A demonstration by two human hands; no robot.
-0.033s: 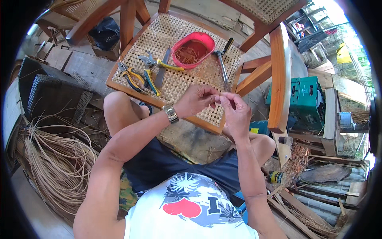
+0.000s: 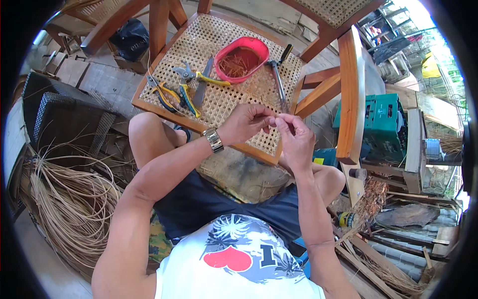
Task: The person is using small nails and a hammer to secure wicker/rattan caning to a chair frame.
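Observation:
My left hand and my right hand meet fingertip to fingertip over the front of a woven cane chair seat in a wooden frame. Both are closed in a pinch; whatever lies between the fingers is too small to make out. Beyond them on the cane sits a pink oval tub with thin strips inside. Left of it lie pruning shears with yellow handles, a flat blade and yellow-and-black pliers. A hammer-like metal tool rests at the right.
A large coil of rattan strands lies at my left. Wooden chair arms rise on both sides of the seat. Right of the chair stand a green crate and a small yellow-labelled can, with loose boards around. A dark bag sits far left.

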